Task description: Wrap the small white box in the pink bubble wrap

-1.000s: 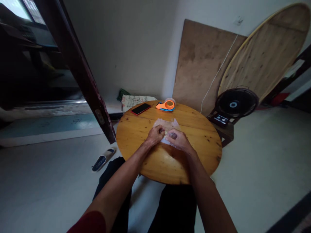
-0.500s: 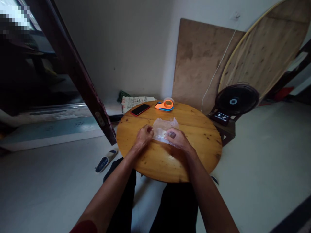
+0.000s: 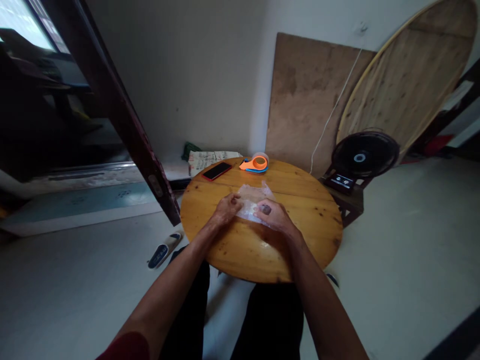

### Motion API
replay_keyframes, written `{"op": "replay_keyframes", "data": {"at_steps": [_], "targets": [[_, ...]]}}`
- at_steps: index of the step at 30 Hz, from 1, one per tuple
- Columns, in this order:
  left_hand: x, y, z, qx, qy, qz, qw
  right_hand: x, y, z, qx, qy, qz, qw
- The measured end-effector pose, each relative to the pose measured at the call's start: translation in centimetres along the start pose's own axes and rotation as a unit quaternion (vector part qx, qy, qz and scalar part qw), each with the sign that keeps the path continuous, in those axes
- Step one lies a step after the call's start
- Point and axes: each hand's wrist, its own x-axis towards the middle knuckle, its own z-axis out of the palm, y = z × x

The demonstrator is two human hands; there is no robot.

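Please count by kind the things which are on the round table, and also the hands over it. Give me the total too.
Phone: 1
Tape dispenser: 1
Plastic sheet: 1
Hands, left hand and right hand: 2
Total: 5
Anything small between the fingers cannot be told.

The worktop (image 3: 300,200) is of yellow-brown wood with dark knots, its surface smooth and glossy. At its centre, the sheet (image 3: 249,212) looks like clear plastic, wrinkled and shiny. At twelve o'clock, the tape cutter (image 3: 254,163) is of smooth orange plastic. At eleven o'clock, the phone (image 3: 217,171) has a black, smooth face.
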Motion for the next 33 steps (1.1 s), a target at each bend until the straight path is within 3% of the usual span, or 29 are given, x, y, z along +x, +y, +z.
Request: {"op": "replay_keyframes", "data": {"at_steps": [5, 11, 18, 22, 29, 33], "targets": [[0.4, -0.8, 0.0, 0.106, 0.009, -0.010, 0.994, 0.1, -0.2, -0.2, -0.002, -0.011, -0.010, 1.000], [0.4, 0.0, -0.8, 0.224, 0.043, -0.026, 0.973, 0.1, -0.3, -0.4, -0.019, -0.009, -0.015, 1.000], [1.5, 0.8, -2.5, 0.304, -0.050, -0.087, 0.948, 0.2, -0.3, -0.3, -0.018, -0.013, -0.013, 1.000], [1.6, 1.1, -2.5, 0.243, -0.069, -0.110, 0.961, 0.3, 0.2, 0.0, -0.013, -0.007, -0.010, 1.000], [0.1, 2.0, -2.1, 0.037, -0.058, -0.135, 0.988, 0.0, 0.0, -0.5, -0.003, -0.042, -0.057, 0.997], [0.1, 2.7, -1.1, -0.007, -0.042, -0.105, 0.994, -0.2, -0.7, -0.9, -0.040, -0.059, -0.097, 0.993]]}}
